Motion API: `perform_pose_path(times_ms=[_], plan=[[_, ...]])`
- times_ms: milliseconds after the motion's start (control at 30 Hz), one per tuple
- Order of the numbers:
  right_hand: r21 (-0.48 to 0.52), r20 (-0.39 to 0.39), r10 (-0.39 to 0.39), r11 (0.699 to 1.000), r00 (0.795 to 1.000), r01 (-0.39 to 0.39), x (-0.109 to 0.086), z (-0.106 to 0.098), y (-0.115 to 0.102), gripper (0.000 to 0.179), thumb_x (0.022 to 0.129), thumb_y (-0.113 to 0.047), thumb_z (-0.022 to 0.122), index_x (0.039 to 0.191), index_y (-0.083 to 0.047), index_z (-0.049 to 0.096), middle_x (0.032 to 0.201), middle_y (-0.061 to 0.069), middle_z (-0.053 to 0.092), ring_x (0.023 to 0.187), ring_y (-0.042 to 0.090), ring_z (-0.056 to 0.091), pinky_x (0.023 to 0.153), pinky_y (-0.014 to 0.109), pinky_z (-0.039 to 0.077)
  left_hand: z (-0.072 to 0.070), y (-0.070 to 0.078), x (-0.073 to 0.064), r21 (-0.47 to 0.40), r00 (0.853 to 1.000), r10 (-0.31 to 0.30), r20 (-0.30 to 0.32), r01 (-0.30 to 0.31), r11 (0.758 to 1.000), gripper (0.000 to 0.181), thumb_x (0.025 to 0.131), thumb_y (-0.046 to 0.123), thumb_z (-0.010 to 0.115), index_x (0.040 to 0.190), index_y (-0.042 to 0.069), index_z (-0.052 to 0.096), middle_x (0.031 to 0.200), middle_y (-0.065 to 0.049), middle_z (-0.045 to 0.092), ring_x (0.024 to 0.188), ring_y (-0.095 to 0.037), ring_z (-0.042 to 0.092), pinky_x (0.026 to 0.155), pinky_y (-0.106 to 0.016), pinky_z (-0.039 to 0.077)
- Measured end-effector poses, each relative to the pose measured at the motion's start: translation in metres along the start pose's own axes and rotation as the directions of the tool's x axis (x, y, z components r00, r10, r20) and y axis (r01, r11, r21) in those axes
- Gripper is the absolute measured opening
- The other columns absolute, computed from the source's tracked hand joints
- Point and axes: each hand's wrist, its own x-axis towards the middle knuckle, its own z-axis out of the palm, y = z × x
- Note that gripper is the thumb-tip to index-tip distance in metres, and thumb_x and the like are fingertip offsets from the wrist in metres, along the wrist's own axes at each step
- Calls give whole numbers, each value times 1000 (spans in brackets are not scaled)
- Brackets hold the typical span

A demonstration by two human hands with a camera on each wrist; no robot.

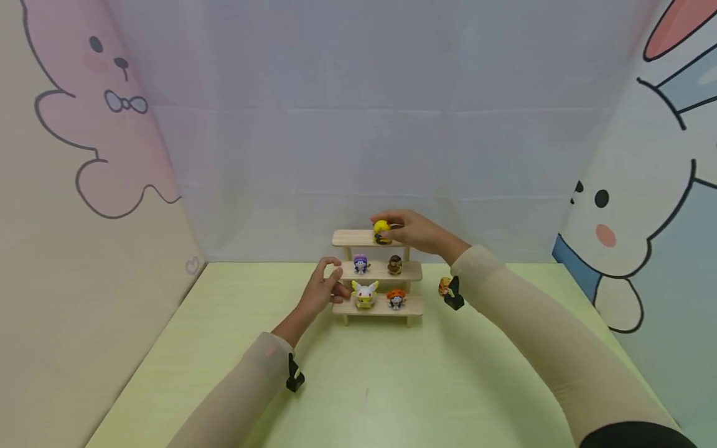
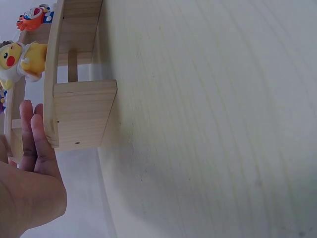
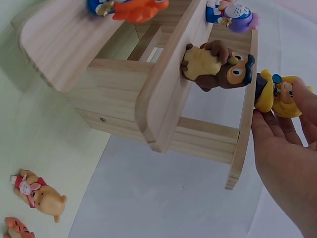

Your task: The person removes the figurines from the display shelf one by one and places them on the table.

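A three-tier wooden display stand stands near the back of the table. My right hand pinches a yellow-hooded figurine at the top tier, its base at the board. At the stand's left end is my left hand, its fingers fairly straight and close against the boards; firm contact is hard to judge. The middle tier bears a purple-hatted figurine and a brown owl figurine. On the bottom tier sit a white-hooded yellow figurine and an orange-topped figurine.
Right of the stand, a bear figurine holding a small pink figure lies on the table. Beside it an orange striped figurine is partly cut off. A pale curtain hangs behind, and printed panels flank both sides.
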Motion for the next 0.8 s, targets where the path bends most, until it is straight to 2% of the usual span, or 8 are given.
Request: perform_pose_path(times_ms=[133,267,400,533,800], plan=[[31,0,2,1000,1000,-2,-7,-3,4,47,107,-14,58,153,-12,50,158,9,45,146,31,41,116,54,38,4,5,-7,-14,1000,8,-4,-8,1000,32,112,18,48,139,3,42,77,-26,72,70,-28,74,64,-37,59],[66,2,3,998,1000,-3,-12,-5,6,48,107,-12,57,154,-10,48,158,13,44,143,33,44,115,56,38,1,-8,2,-8,1000,2,-12,-2,1000,35,112,21,47,142,4,41,78,-27,72,71,-28,74,66,-39,59],[77,3,0,997,1000,-1,-17,-10,10,50,108,-11,56,156,-7,44,159,15,42,143,34,45,114,54,40,0,-21,10,-6,999,2,-36,-2,1000,37,112,29,48,142,9,42,73,-18,73,68,-21,73,63,-34,57],[73,-12,12,997,1000,-12,-23,-15,14,51,107,-14,57,156,-8,44,159,14,43,143,35,44,114,54,40,1,-22,9,7,998,17,-54,-17,1000,34,111,32,50,138,13,44,69,-8,72,65,-16,71,59,-28,55],[95,-25,29,995,999,-26,-36,-27,16,51,107,-12,58,156,-9,45,160,14,42,146,35,41,117,54,36,1,-20,9,18,997,31,-66,-30,999,31,112,28,48,137,12,44,66,-4,70,63,-14,70,56,-26,55]])
